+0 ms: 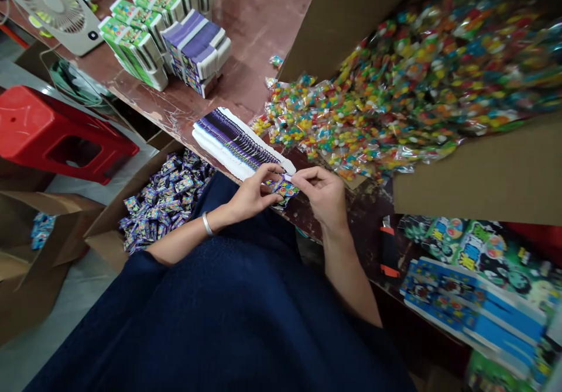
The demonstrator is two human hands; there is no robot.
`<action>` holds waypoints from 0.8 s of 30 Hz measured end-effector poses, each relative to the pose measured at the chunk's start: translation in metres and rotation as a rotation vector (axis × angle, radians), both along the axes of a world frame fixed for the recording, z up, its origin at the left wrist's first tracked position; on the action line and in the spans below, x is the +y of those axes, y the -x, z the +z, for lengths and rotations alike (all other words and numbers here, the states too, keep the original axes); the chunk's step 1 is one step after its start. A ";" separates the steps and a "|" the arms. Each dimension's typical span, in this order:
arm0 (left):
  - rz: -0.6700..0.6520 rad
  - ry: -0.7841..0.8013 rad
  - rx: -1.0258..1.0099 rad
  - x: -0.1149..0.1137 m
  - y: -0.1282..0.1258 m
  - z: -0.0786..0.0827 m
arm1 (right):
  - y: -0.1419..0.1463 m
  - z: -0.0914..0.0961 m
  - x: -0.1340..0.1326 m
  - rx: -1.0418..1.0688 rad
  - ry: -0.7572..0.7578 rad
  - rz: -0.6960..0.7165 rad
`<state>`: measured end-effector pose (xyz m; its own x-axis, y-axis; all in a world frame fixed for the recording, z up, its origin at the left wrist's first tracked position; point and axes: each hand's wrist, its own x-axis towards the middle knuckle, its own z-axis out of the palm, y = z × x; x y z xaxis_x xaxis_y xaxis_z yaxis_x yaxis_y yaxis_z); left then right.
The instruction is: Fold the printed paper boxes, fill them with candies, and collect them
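Between my two hands at the table edge is a small purple candy box (285,189) with a colourful print. My left hand (257,192) has its thumb and fingers closed around the box's left side. At the box's upper right, my right hand (322,192) is pinched against its white flap; the fingertips partly cover it. Just beyond my hands a fanned row of flat purple cartons (232,143) lies on the table. To the right of that row, a heap of small clear packets of coloured candies (342,117) spills from a cardboard box.
Banded stacks of green cartons (136,35) and purple cartons (197,44) stand at the back, near a white fan (57,6). An open box of filled purple packs (167,199) sits below left, beside a red stool (61,131). A black-and-orange cutter (389,248) lies at right.
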<state>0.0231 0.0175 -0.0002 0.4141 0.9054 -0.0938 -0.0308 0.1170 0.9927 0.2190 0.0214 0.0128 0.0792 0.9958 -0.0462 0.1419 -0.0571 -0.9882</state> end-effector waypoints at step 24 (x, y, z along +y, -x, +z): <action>0.148 -0.282 1.129 0.000 0.169 0.018 | -0.014 -0.041 0.009 -0.148 0.043 -0.080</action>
<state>-0.1462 0.0178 0.0181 0.1130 0.9852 -0.1286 0.8894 -0.0426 0.4552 0.2331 0.0305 -0.0284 0.1668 0.9835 -0.0704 0.2795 -0.1157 -0.9531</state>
